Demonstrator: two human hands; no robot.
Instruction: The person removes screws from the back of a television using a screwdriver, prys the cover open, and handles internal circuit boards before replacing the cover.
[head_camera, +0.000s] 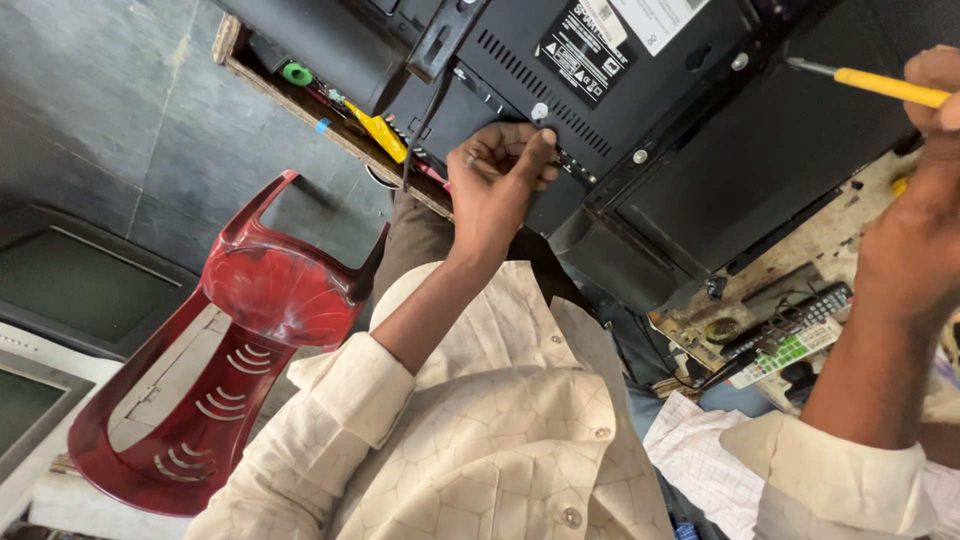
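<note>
A black television back panel (700, 150) lies across a wooden workbench. My left hand (498, 185) rests against its lower edge with the fingers curled. The thumb tip sits just below a silver screw (540, 111). My right hand (915, 235) is at the far right and grips a yellow-handled screwdriver (885, 86). Its metal shaft points left over the panel and its tip hovers near the upper right part. Two more silver screws (640, 156) show on the panel's raised ridge.
A red plastic chair (240, 330) stands to the left on grey floor tiles. Remote controls (790, 335) lie on the cluttered bench at right. Small tools, one yellow (380, 132), sit along the bench's wooden edge. Screen frames (60, 300) lean at far left.
</note>
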